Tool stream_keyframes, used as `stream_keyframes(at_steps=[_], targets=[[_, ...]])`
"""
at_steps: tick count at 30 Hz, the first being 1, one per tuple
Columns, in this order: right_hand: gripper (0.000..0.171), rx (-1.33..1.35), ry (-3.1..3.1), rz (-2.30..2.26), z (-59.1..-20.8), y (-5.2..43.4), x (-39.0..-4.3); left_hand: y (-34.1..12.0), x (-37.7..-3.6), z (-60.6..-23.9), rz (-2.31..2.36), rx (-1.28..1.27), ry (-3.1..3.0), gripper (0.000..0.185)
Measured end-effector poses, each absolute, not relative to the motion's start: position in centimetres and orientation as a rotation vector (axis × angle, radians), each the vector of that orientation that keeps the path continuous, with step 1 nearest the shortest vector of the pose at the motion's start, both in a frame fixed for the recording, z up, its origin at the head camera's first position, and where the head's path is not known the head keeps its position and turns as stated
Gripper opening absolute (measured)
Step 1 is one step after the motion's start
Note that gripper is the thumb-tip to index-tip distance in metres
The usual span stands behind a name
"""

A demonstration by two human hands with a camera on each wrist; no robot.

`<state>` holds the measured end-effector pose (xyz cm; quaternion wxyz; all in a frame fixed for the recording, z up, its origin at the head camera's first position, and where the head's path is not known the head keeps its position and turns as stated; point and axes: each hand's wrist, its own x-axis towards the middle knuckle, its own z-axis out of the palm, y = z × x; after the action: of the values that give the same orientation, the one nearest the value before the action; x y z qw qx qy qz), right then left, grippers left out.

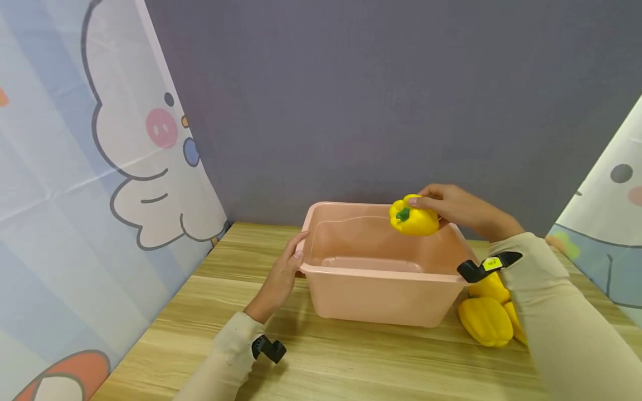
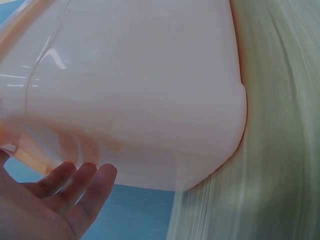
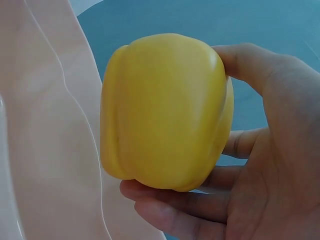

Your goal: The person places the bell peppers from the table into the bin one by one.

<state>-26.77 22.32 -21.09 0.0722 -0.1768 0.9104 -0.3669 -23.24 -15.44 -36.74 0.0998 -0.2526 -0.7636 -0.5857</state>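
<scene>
Nearest the viewer, loose yellow peppers [image 1: 485, 322] lie on the wooden tabletop [image 1: 381, 362] by the right end of a pink tub [image 1: 378, 298], partly hidden behind the right sleeve [image 1: 539, 278]. A left hand [image 1: 278, 278] rests at the tub's left rim, its fingers nearly straight and lightly spread against the outside. Farther off, by the tub's far right corner, a right hand [image 1: 463, 209] holds a yellow pepper [image 1: 416, 223] higher than the rim, fingers bent round it; the pepper's long axis runs roughly sideways, and the tub's hollow lies below it and to the left. The head view shows the green stem [image 1: 403, 215] pointing left, away from the palm; the right wrist view hides that stem (it offers only smooth yellow sides) but reveals fingers supporting the pepper from beneath.
</scene>
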Motion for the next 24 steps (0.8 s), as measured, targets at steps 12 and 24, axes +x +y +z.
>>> stream_keyframes(at_steps=[12, 24], targets=[[0.062, -0.551, 2.700, -1.166, -21.0, 20.1, -27.6, -15.5, -23.3, -36.8, -1.750, -0.747, -2.251, 0.051], [0.055, -0.638, 2.689, -1.164, -20.9, 18.8, -28.3, -15.2, -23.5, -37.0, -1.747, -0.731, -2.245, 0.050]])
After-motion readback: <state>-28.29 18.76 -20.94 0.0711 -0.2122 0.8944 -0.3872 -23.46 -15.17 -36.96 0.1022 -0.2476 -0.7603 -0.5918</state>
